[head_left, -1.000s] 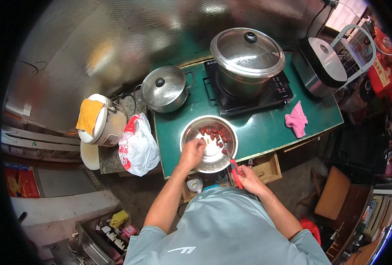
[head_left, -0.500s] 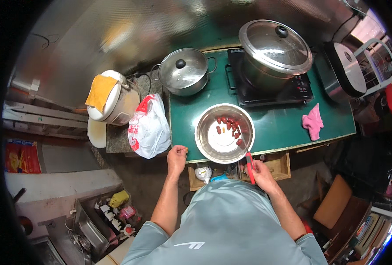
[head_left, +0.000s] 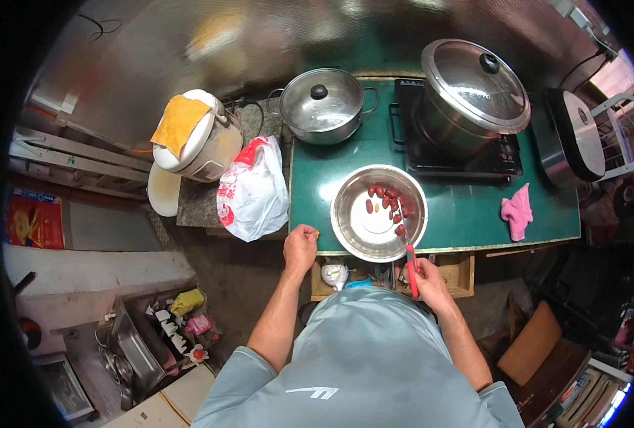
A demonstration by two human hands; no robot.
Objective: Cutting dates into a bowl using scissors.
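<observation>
We have the bowl (head_left: 365, 227) before us on the green table (head_left: 310, 171), and the dates (head_left: 394, 202) lie inside it, mostly gathered toward its far right side. One small tan piece (head_left: 376, 207) lies among them on the bowl's floor.

Our right hand (head_left: 427, 282) is at the bowl's near right, fingers closed round the red handle of a slim tool (head_left: 412, 271). Its thin end crosses the bowl's rim and reaches in beside the nearest date; we cannot tell whether the two touch. Our left hand (head_left: 300, 248) is left of the bowl and apart from it, fingers drawn narrow, with a small yellowish bit (head_left: 317, 234) pinched at the tips.

Behind the bowl to the left stands a lidded pot (head_left: 320, 114). Behind it to the right, a bigger pot (head_left: 467, 85) sits on a black hob (head_left: 463, 165). To the right of the bowl lies a pink cloth (head_left: 517, 212); to its left, past the table's edge, we see a white bag (head_left: 256, 200). Below the bowl's near edge, a wooden drawer (head_left: 462, 274) stands open.
</observation>
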